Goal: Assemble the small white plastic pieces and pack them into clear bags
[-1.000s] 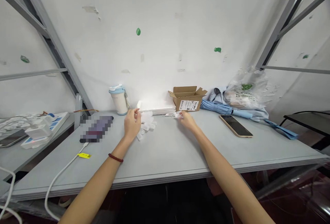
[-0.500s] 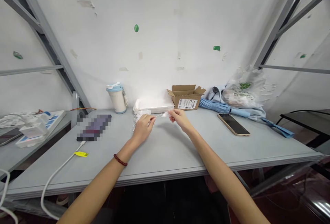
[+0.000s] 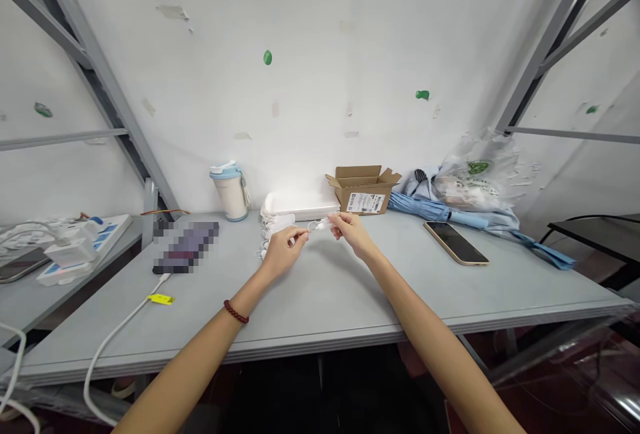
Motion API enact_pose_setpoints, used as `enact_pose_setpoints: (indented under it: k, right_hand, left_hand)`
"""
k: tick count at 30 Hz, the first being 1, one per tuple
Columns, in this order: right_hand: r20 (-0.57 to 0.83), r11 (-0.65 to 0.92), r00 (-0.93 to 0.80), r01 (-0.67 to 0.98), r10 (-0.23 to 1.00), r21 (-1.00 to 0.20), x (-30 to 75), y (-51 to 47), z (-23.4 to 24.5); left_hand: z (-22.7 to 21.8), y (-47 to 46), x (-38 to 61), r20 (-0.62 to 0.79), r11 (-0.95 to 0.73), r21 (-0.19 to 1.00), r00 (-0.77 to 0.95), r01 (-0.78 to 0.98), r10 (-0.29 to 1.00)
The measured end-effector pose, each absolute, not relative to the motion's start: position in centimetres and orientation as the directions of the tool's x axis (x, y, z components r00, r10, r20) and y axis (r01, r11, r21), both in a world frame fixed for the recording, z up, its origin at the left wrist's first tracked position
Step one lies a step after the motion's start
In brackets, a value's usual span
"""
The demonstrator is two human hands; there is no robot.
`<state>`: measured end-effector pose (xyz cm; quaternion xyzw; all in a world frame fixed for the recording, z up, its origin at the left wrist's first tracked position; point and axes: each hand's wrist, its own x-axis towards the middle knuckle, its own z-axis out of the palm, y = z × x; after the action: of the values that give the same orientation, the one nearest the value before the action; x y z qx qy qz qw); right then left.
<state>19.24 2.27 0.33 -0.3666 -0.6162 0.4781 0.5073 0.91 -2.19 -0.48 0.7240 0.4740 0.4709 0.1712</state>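
Both my hands are raised just above the grey table [image 3: 320, 301], near its far middle. My left hand [image 3: 281, 253] is closed in a pinch on one end of a small white part [image 3: 314, 226]. My right hand [image 3: 350, 231] pinches the other end of the same small white piece. A heap of small white parts [image 3: 273, 227] lies just behind my left hand. A white tray [image 3: 300, 206] sits against the wall behind them. I cannot make out the shape of the small piece.
A blue-lidded cup [image 3: 230, 192] stands at the back left, an open cardboard box [image 3: 364, 191] at the back middle. A phone [image 3: 456, 243], a blue umbrella [image 3: 435, 211] and a plastic bag [image 3: 477, 171] lie right. A blurred dark item [image 3: 186, 246] and white cable [image 3: 117, 334] lie left.
My left hand came away from the white heap and moved right; my right hand moved left from the box. They now meet at the small white piece.
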Motion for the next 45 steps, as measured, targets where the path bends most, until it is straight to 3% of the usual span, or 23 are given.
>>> enact_pose_setpoints:
  k: [10, 45]
  right_hand:
    - [0.271, 0.272, -0.247, -0.031, 0.93, -0.962, 19.17, 2.03, 0.56]
    - [0.257, 0.248, -0.262, -0.066, 0.93, -0.967, 19.18, 1.97, 0.56]
  left_hand:
    - [-0.62, -1.95, 1.01, 0.435, -0.408, 0.797, 0.045, 0.446, 0.899]
    - [-0.47, -1.75, 0.87, 0.367, -0.357, 0.863, 0.042, 0.358, 0.929]
